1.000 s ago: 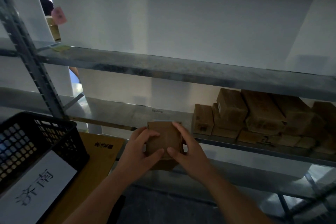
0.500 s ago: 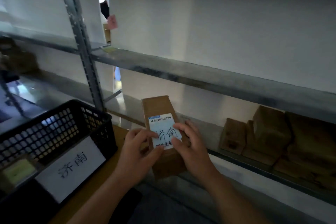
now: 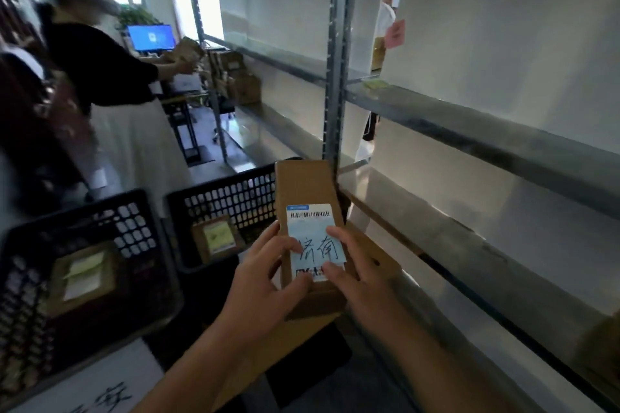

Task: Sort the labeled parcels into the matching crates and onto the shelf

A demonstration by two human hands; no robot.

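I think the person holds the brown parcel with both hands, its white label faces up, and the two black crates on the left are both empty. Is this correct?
Not quite. The head view shows both crates hold a box: one lies in the near crate and another in the far crate. The rest stands: the left hand and the right hand hold the brown parcel, its white label facing up.

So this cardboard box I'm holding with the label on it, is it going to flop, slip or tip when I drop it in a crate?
The box probably stays stiff: its edges look straight. Likely light, since fingertips alone hold it. Flat sides suggest it won't roll.
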